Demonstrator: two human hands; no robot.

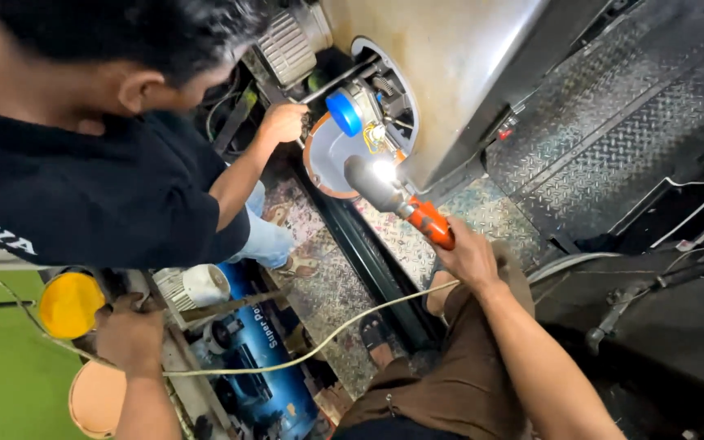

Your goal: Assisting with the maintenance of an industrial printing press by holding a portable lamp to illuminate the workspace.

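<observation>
Gripping an orange-handled torch [405, 208], the right hand [468, 259] aims its lit head at the round hatch [368, 114] — fingers clenched on the handle. Left hand [129, 336] grasps a metal edge beside a yellow cap [68, 305]. A co-worker's hand [283, 122] reaches into the hatch.

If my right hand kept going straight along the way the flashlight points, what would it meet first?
Your right hand aims the orange-handled flashlight up toward the round opening in the metal housing. First in line looks like the orange-rimmed cover plate, just below the blue cap; depth is hard to judge.
</observation>
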